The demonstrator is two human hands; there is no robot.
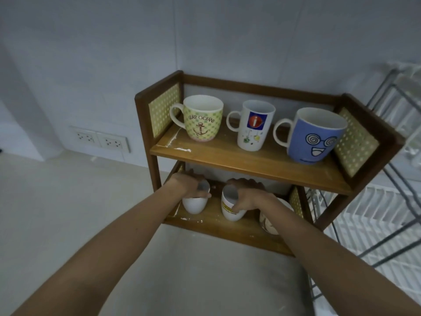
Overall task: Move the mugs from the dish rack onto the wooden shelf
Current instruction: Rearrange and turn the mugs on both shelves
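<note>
The wooden shelf (255, 159) has two levels. Its top level carries a green anchor mug (201, 120), a white mug with a blue square (252, 126) and a blue mug with a cartoon face (315, 137). On the lower level, my left hand (186, 184) grips the rim of a plain white mug (193, 205). My right hand (247, 197) grips a white mug with a yellow label (231, 212). Both mugs rest on or just above the lower board. A further patterned mug (267, 221) stands behind my right forearm, mostly hidden.
The wire dish rack (387, 201) stands to the right of the shelf, with a white slatted tray under it. Wall sockets (100, 139) sit on the wall at left. The shelf stands on a pale counter (68, 201).
</note>
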